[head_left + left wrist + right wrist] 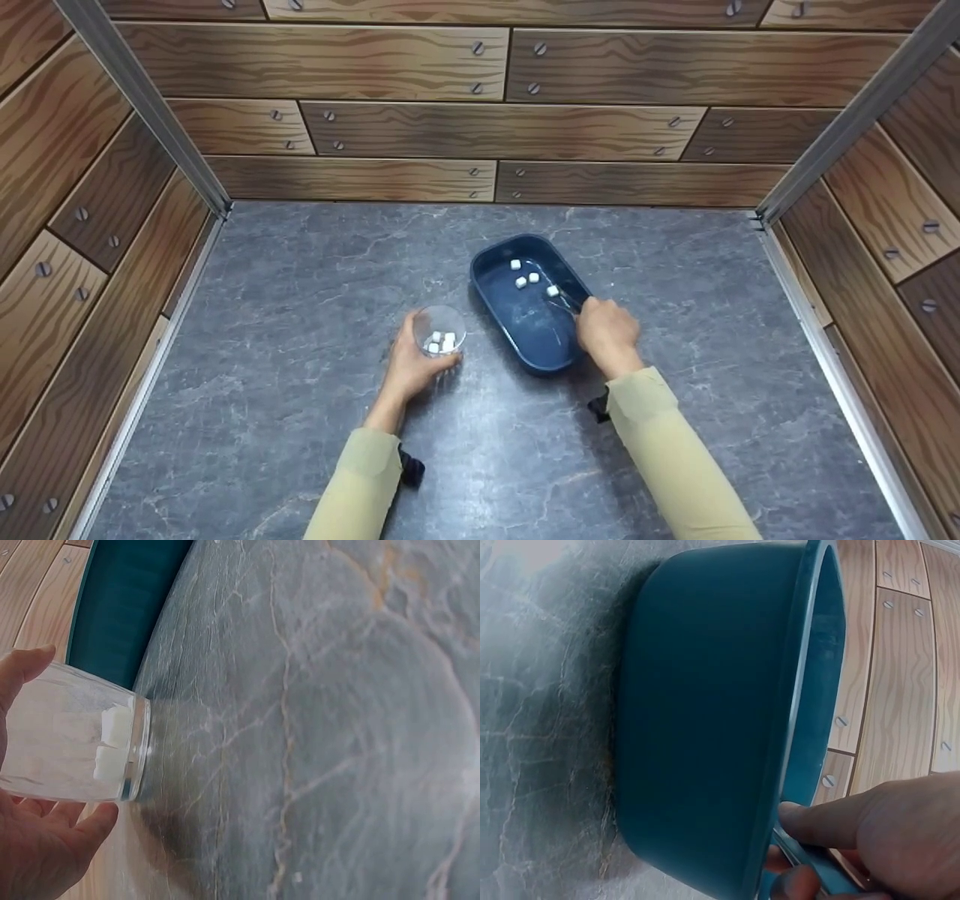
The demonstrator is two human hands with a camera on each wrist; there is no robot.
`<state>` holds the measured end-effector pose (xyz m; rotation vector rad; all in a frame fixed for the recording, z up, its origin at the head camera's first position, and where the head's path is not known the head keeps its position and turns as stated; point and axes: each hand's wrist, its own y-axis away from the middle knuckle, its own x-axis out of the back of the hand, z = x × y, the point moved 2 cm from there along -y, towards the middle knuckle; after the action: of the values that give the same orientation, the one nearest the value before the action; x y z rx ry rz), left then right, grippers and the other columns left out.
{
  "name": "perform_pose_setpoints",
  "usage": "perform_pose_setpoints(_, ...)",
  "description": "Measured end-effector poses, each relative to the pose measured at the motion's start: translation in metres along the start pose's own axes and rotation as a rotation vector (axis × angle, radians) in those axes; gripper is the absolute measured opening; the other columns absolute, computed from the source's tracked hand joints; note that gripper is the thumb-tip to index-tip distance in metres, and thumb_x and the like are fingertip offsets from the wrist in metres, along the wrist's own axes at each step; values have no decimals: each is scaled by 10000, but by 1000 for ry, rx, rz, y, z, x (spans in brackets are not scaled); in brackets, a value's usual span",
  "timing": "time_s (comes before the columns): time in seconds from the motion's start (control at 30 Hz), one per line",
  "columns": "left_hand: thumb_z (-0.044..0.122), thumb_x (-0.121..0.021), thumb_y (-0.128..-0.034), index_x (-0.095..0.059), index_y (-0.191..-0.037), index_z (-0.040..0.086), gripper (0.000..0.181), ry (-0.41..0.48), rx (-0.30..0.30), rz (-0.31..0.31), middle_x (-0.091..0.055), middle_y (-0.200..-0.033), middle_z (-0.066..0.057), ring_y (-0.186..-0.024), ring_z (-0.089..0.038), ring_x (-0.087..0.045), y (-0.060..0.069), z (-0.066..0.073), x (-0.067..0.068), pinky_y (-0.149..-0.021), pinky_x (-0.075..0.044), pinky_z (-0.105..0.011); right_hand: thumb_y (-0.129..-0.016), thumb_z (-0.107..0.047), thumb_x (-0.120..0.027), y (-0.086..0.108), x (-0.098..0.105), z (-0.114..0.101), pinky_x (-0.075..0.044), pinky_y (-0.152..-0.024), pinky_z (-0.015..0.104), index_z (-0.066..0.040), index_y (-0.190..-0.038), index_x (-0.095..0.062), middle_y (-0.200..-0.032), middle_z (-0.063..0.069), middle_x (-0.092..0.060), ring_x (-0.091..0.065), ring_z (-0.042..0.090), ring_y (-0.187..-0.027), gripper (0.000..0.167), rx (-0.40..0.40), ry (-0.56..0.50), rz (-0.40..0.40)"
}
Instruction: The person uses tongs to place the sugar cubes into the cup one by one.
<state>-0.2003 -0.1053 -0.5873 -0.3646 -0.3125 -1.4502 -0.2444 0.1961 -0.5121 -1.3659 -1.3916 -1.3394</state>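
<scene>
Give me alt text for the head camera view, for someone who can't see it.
A person's right hand holds a slim metal tool in a blue tray with four white cubes, while the left hand grips a clear cup holding more cubes. The tray sits on a gray marbled surface edged by wood-patterned walls.

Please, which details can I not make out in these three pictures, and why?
- Right wrist view: the tips of the metal tool and the white cubes in the blue tray; the tray's wall hides them.
- Head view: whether the tool grips the nearest cube; too small.
- Head view: the exact cube count in the clear cup; small, bunched together.
- Left wrist view: the cup's rim; cut off by the left edge.
</scene>
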Motion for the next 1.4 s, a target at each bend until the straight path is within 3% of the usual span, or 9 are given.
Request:
perform_pose_setpoints(0.7,229,-909,-652,-385,-1440,43,964,-8,24,-13,-481,-1383,-232,-1246,-397,-475,1,-1,0,-1037,-383,-511,-937,-129,-545,-2,-4,5,-525,-629,589,45,-936,-699,-925,265,-686,-658,456,-818,233,46,11,72)
perform_pose_setpoints(1.17,221,-911,-633,-384,-1437,1,986,-16,4,4,-497,-1361,-245,-1221,-401,-494,0,-2,0,-1040,-384,-506,-977,-240,-584,-2,-4,8,-526,-670,584,44,-1008,-699,-990,281,-677,-655,456,-865,308,24,-11,20)
perform_pose_setpoints(1.4,214,-914,-625,-389,-1430,11,983,-6,1,4,-504,-1353,-240,-1212,-396,-500,1,-2,0,-1037,-387,-501,-993,-280,-566,2,-1,11,-523,-671,574,35,-1008,-682,-1011,292,-665,-647,463,-885,336,1,-71,-7)
